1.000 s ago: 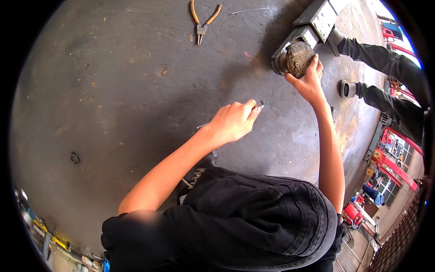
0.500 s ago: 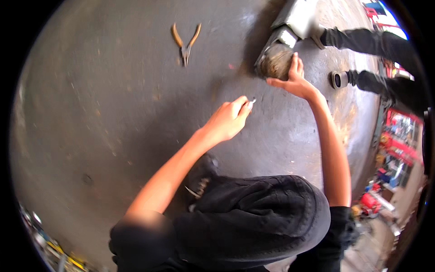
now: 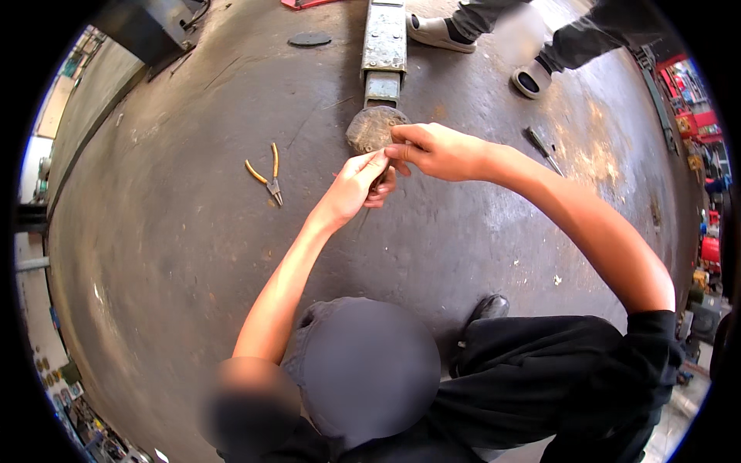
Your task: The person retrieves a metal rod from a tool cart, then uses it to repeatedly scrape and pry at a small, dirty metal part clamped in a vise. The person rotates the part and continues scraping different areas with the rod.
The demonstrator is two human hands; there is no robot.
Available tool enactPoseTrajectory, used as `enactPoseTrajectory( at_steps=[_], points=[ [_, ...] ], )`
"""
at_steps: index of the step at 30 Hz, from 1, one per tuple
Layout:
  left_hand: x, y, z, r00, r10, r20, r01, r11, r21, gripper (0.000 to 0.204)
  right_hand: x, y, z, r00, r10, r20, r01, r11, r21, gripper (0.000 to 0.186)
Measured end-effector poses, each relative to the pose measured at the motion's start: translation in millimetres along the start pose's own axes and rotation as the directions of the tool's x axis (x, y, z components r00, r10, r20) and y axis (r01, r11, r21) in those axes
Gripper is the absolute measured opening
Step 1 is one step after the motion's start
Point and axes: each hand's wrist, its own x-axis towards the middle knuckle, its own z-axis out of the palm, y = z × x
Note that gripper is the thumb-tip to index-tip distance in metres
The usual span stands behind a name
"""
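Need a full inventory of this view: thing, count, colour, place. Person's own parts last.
Metal arm: 1, silvery grey, top centre
Round pad: 1, brown, at the arm's near end
Pliers: 1, yellow-orange handles, floor left of the pad
Screwdriver-like tool: 1, dark handle, floor right of the pad
Flat disc: 1, dark grey, floor left of the arm
Red object: 1, red, cut off by the top edge
Co-worker's shoes: 2, grey, right of the arm
Floor: 1, dark grey, throughout
Workshop clutter: uncountable, mixed, side edges
Boot: 1, black, lower centre-right
Left grip: 1, bare, by the pad
Right grip: 1, bare, fingers meeting the left's; contents unclear
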Motion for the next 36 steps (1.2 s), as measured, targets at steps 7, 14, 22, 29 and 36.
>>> enactPoseTrajectory(
  at_steps=[7,14,22,29,36],
  points=[
    [-49,-18,-51,0.936,0.015,-0.352,0.128,0.916,0.380,0.030,-4,13,-46,0.855,-0.204,-0.477,0.181,0.979,-0.095,0.030],
    [-125,-19,-77,0.829,-0.168,-0.533,0.455,0.757,0.469,0.033,-5,27,-34,0.751,-0.341,-0.565,0.268,0.940,-0.211,0.018],
    [-141,2,-71,0.802,-0.159,-0.575,0.490,0.726,0.483,0.035,11,44,-21,0.738,-0.385,-0.554,0.299,0.923,-0.242,0.014],
    [-121,33,-74,0.882,-0.114,-0.457,0.435,0.571,0.696,0.036,14,12,-19,0.809,-0.455,-0.372,0.264,0.847,-0.462,0.016],
    [-14,115,-17,0.990,-0.006,-0.142,0.138,0.291,0.947,0.042,29,-16,-29,0.866,-0.471,-0.166,0.319,0.778,-0.542,0.023]
  ],
)
